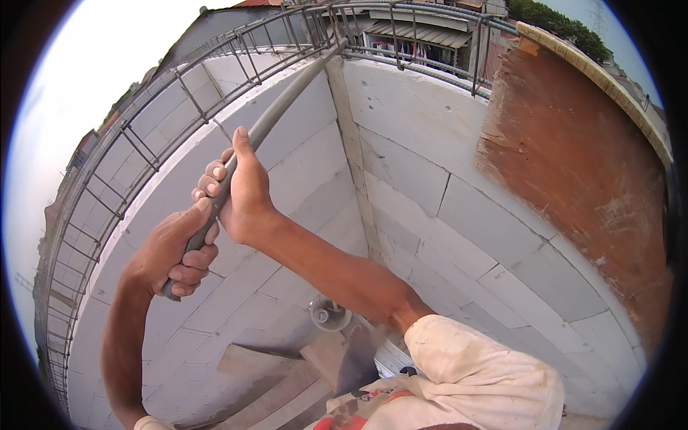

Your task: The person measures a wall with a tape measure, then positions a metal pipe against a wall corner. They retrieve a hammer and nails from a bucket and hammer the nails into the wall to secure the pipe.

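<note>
A long grey metal pipe (287, 97) runs slantwise up from my hands to the corner of the block walls. My left hand (172, 247) is wrapped round its lower end. Higher up the pipe, my right hand (247, 188) grips it with the thumb lying along the shaft. The pipe's far end meets the steel rebar cage (203, 117) at the corner; whether it is hooked onto a bar there I cannot tell. That cage follows the top of both walls, made of long bars joined by square ties.
Pale block walls (408, 165) meet in front of me at a mortared corner. A reddish-brown plywood panel (573, 172) with a wooden batten (602, 75) stands against the right wall. Below lie boards (269, 394) and a clear round container (330, 315). Roofs are visible beyond.
</note>
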Demonstrator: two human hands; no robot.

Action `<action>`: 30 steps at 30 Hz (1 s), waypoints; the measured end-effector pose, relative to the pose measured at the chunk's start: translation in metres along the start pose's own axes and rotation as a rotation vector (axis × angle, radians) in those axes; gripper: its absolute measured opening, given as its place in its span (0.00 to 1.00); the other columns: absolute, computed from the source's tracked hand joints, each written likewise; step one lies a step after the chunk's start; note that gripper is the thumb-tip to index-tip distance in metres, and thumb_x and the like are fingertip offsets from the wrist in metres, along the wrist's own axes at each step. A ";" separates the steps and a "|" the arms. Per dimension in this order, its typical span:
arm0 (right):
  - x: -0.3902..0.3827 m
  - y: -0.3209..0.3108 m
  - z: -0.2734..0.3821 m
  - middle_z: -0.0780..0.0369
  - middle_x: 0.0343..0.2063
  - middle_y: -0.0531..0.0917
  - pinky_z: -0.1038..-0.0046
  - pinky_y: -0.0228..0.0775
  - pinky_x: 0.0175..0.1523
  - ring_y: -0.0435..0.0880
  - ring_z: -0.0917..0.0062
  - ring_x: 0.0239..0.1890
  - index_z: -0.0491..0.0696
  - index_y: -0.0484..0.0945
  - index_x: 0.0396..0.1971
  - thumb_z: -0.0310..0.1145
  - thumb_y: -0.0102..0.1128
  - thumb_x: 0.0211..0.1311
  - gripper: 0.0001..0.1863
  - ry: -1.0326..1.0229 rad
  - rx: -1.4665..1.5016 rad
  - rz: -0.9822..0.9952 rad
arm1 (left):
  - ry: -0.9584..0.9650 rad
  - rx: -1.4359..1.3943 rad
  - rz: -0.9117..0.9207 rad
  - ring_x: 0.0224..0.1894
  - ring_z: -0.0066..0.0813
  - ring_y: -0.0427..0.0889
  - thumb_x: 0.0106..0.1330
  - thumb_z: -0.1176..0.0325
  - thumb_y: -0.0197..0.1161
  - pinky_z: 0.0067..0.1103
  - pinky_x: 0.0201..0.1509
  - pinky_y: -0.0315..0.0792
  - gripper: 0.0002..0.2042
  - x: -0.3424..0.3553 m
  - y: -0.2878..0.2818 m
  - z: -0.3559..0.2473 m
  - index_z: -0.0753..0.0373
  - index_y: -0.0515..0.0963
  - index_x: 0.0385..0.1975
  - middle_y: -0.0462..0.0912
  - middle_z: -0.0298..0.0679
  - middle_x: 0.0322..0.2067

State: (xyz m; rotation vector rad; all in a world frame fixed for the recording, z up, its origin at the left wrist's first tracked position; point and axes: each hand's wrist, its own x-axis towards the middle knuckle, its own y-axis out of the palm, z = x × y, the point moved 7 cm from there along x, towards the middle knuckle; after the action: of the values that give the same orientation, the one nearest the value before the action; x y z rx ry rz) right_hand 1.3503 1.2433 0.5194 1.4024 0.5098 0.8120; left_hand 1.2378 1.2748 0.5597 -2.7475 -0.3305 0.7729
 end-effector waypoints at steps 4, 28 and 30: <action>-0.025 -0.004 0.023 0.72 0.18 0.61 0.77 0.68 0.27 0.62 0.86 0.17 0.55 0.62 0.33 0.67 0.42 0.75 0.27 -0.026 0.060 0.064 | 0.006 -0.128 0.019 0.08 0.06 0.57 0.80 0.42 0.42 0.13 0.05 0.57 0.23 -0.007 0.054 -0.003 0.57 0.64 0.31 0.61 0.23 0.14; -0.036 -0.058 0.044 0.69 0.19 0.64 0.67 0.65 0.22 0.63 0.81 0.14 0.54 0.59 0.32 0.60 0.42 0.78 0.24 0.037 -0.417 -0.060 | 0.150 -0.266 0.008 0.09 0.12 0.55 0.77 0.40 0.48 0.17 0.08 0.55 0.24 0.032 0.090 0.073 0.59 0.66 0.33 0.60 0.26 0.15; -0.049 -0.073 0.036 0.69 0.17 0.64 0.69 0.64 0.19 0.62 0.82 0.13 0.55 0.59 0.31 0.62 0.45 0.76 0.25 0.053 -0.451 -0.086 | 0.211 -0.236 -0.038 0.09 0.15 0.57 0.77 0.41 0.47 0.19 0.09 0.58 0.24 0.040 0.099 0.100 0.60 0.66 0.34 0.61 0.28 0.15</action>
State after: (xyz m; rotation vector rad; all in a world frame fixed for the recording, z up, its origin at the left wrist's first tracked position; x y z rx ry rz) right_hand 1.3600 1.1840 0.4450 0.9400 0.3936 0.8350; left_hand 1.2317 1.2129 0.4281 -2.9983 -0.4534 0.4525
